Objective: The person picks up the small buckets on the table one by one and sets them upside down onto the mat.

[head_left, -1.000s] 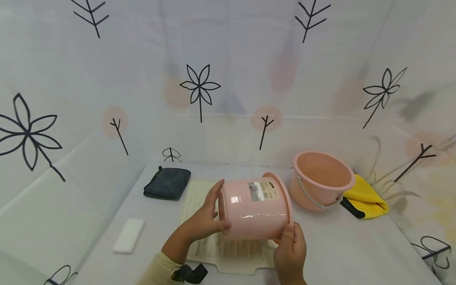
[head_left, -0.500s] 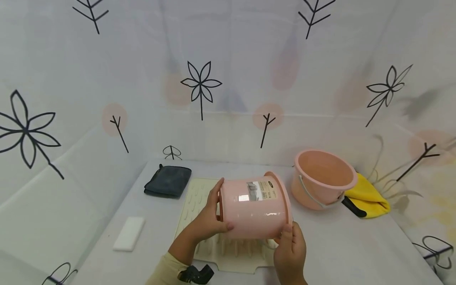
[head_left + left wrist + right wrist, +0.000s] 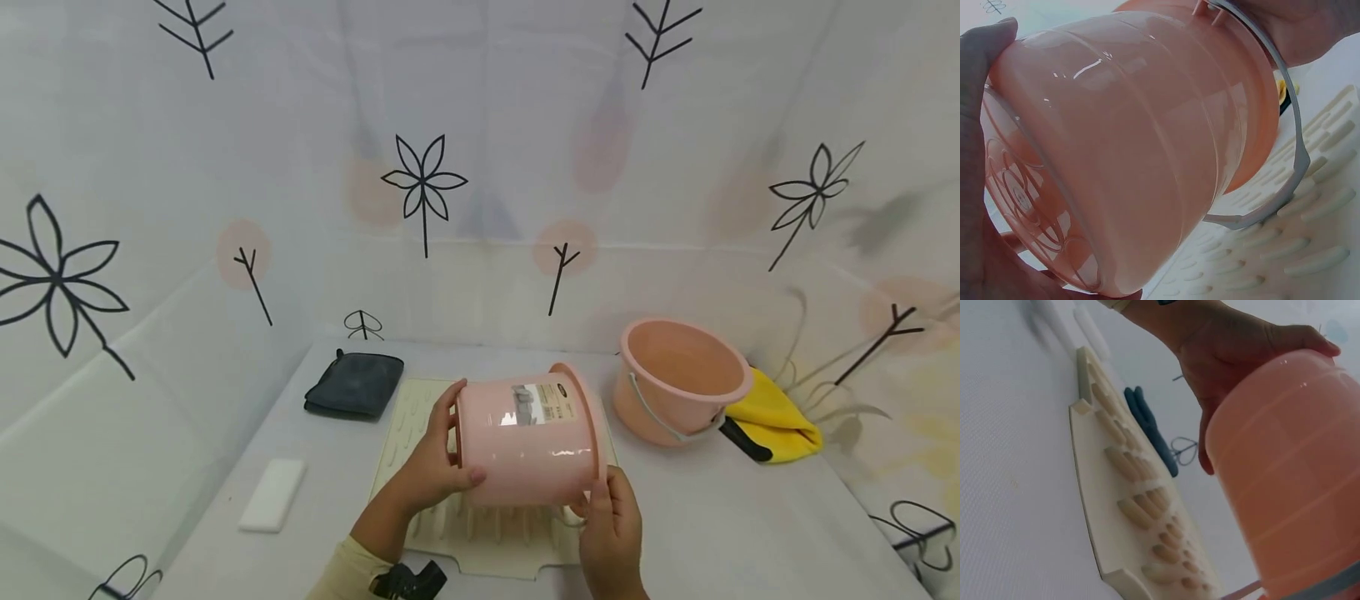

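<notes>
A pink plastic bucket (image 3: 525, 458) lies on its side in the air, its rim to the right and a label on its wall. Around its base end, my left hand (image 3: 433, 458) grips with thumb and fingers spread over the edge. My right hand (image 3: 613, 533) pinches the rim at the lower right. The ribbed underside of the bucket (image 3: 1022, 194) and its grey handle (image 3: 1300, 162), hanging down, show in the left wrist view. Below the bucket lies a cream drying rack (image 3: 517, 558) with rows of pegs. The bucket's inside is hidden.
A second pink bucket (image 3: 675, 408) stands upright at the back right, with a yellow and black cloth (image 3: 780, 417) beside it. At the back left lies a dark grey folded cloth or pouch (image 3: 354, 385). A white sponge-like block (image 3: 273, 496) lies at the left.
The held bucket has shifted slightly left, and both hands have moved a little with it. Both keep their hold. The other things stay where they were.
</notes>
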`<state>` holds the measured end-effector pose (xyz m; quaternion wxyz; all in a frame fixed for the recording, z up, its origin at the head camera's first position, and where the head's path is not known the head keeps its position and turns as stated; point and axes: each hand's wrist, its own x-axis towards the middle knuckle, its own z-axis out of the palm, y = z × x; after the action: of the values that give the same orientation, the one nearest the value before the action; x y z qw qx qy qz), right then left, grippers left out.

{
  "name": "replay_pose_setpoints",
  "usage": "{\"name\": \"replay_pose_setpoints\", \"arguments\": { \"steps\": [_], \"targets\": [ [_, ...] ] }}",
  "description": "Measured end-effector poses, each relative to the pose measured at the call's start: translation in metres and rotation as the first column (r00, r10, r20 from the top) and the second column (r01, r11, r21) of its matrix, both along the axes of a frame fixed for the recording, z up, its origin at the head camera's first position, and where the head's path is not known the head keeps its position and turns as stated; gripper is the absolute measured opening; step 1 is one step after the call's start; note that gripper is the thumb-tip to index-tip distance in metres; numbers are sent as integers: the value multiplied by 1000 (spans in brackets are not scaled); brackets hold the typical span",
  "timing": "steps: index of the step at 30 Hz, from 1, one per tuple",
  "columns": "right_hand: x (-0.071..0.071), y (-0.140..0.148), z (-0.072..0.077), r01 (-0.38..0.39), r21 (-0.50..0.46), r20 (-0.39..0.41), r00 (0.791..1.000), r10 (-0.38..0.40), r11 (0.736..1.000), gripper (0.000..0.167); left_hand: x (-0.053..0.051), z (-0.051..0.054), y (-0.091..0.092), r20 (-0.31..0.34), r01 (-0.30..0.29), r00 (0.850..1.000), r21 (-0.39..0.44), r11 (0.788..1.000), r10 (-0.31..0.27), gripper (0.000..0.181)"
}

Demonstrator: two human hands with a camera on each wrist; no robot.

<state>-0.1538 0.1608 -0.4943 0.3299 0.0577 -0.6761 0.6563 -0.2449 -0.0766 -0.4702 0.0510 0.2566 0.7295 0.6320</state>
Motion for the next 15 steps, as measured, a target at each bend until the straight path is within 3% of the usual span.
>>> {"name": "replay_pose_setpoints", "arguments": {
  "steps": [5, 9, 12, 15],
  "targets": [
    [-2, 12, -5, 7, 107, -38, 999, -3, 994, 30, 1, 1, -5, 9, -21, 1000, 12, 1000, 20, 116],
    [-2, 25, -6, 76, 190, 91, 991, -95, 979, 29, 2, 1, -10, 12, -41, 999, 13, 999, 41, 118],
    [-3, 37, -6, 126, 316, 210, 957, -199, 941, 22, 2, 3, -14, 7, -52, 999, 20, 998, 52, 118],
    [-4, 52, -6, 135, 462, 285, 914, -291, 877, 16, 1, 4, -19, 1, -63, 998, 19, 998, 63, 117]
  ]
}}
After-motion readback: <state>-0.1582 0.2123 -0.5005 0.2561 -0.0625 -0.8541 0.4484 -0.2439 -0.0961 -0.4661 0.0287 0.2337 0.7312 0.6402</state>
